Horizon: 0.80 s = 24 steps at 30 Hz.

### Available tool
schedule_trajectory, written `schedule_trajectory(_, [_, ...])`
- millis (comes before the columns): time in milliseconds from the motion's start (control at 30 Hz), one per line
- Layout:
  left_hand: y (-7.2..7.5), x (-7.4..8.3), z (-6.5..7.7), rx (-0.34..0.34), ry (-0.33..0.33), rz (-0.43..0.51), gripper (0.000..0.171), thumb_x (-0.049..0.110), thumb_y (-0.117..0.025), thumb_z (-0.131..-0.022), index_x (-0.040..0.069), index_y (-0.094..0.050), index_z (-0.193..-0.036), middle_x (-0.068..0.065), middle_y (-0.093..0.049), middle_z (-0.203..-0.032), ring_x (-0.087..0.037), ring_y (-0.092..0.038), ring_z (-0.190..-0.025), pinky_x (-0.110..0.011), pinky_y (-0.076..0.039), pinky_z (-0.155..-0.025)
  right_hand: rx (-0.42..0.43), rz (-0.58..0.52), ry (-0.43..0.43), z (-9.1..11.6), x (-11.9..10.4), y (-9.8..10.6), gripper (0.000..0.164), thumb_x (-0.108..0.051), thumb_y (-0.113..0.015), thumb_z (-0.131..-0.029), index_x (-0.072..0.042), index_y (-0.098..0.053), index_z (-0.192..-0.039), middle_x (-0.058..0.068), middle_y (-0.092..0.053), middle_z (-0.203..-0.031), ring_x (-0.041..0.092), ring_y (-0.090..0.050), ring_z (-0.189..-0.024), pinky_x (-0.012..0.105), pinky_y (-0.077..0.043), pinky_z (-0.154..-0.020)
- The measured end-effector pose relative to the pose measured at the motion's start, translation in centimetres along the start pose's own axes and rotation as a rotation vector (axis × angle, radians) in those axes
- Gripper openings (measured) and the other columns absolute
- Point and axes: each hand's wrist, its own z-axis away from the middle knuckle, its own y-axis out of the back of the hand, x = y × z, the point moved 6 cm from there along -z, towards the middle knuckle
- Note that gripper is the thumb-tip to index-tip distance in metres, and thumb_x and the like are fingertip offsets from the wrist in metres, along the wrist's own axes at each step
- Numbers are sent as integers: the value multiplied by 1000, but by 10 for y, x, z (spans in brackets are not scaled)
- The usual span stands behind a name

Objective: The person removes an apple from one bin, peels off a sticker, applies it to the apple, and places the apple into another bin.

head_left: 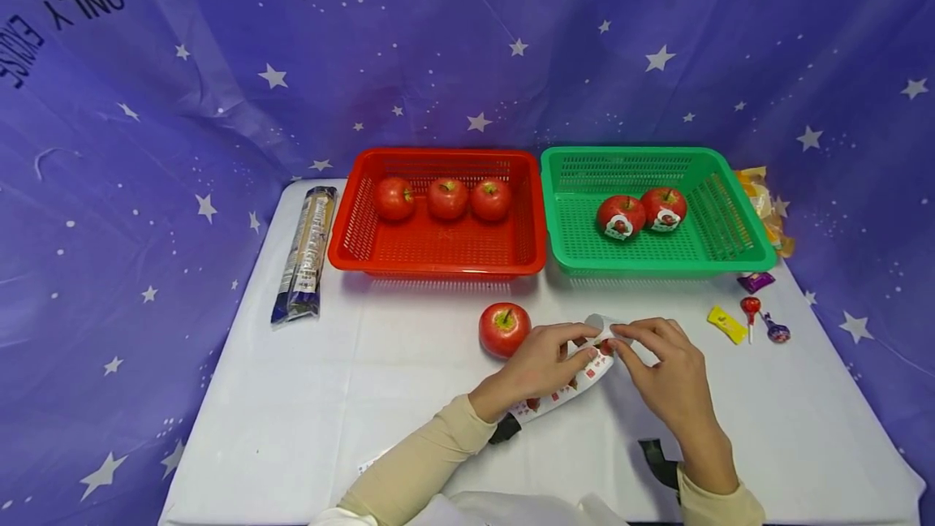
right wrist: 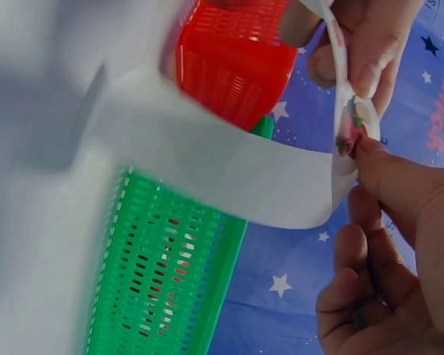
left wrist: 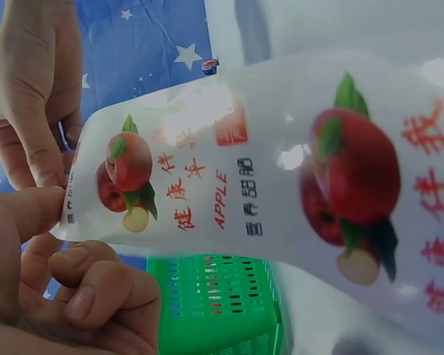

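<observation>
Just right of the middle of the head view, lower half, I see a glossy white label strip (head_left: 566,396) running slantwise above a white table (head_left: 292,428). Its printed face, large in the left wrist view, repeats a picture of red apples with green leaves and a pale, round cut piece. Beside each picture are red Chinese characters; I can also make out the red word "APPLE", a line of black characters and a small red square seal. In the right wrist view the reverse is plain white, and the strip bends sharply near its held end.

My operator's left hand (head_left: 540,360) pinches the strip near that end between thumb and finger; the right hand (head_left: 668,372) pinches the very tip, both grips narrow and close together.

A loose red apple (head_left: 504,329) sits just above the left hand, near the centre of the frame. Above centre, a red basket (head_left: 453,269) holds three apples; to its right, a green basket (head_left: 665,268) holds two, each bearing a white label.
</observation>
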Motion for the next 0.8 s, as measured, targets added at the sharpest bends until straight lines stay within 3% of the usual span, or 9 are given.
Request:
schedule_trajectory(167, [1,1,-1,-11,5,14,30,29,-58,-95,26,-64,-124,4,-68,-108,1,-41,-50,-16,-42,-48,22,10,18,1,-1,2,27,-9,-85,-69,-11,-78,-94,3,-69,-87,17,-57,-85,21,-42,-68])
schedule_trajectory(333, [2,4,-2,-20,2,23,30,28,-58,-96,25,-64,-125,4,-68,-108,1,-39,-47,-16,-41,-47,101,3,76,0,-5,5,27,-6,-86,-64,-10,-79,-90,5,-69,-82,19,-57,-82,23,-40,-66])
schedule_trajectory(567, [4,3,-3,-5,26,84,29,37,-54,-97,24,-67,-120,12,-61,-68,3,-48,-43,-18,-42,-41,139,-24,132,-1,-9,4,28,-2,-85,-61,-9,-79,-88,5,-70,-79,20,-56,-78,24,-39,-64])
schedule_trajectory(800, [12,6,-3,91,-21,15,25,37,-55,-97,24,-74,-107,19,-65,-85,5,-42,-54,-11,-40,-52,137,-61,151,0,-10,1,30,0,-85,-60,-9,-79,-87,3,-71,-80,19,-56,-78,21,-40,-65])
